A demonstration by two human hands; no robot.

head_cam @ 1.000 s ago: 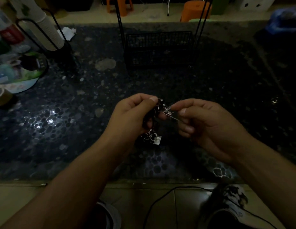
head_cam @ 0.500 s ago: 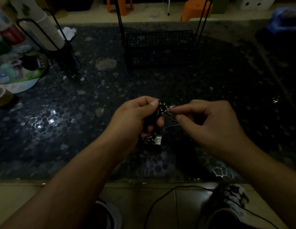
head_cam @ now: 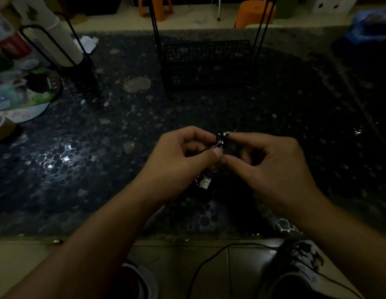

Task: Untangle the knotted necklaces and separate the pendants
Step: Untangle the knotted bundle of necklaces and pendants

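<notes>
- Plainly, the work was unfinished: the knotted necklaces (head_cam: 220, 141) were one dark bunch, held in the air between the two hands above the dark pebbled table (head_cam: 101, 169), not lying on it.
- The left hand (head_cam: 183, 160) had its fingers curled and its thumb pressed against the bunch, with a thin dark cord running across the thumb; it was grasping the tangle.
- The right hand (head_cam: 271, 167) met it from the other side, thumb and forefinger pinching at the same knot just beside the left thumb.
- A small bright metal piece showed at the top of the bunch; whether it was a clasp or a charm was too small to tell.
- One pale square pendant (head_cam: 205, 182) hung below the hands on its chain, attached to the bunch.
- No necklace lay freed on the table, and no pendant had been set aside, so by my judgement every strand was left to loosen and separate.
- A black wire basket (head_cam: 206, 63) stood further back on the table, well apart from the hands.
</notes>
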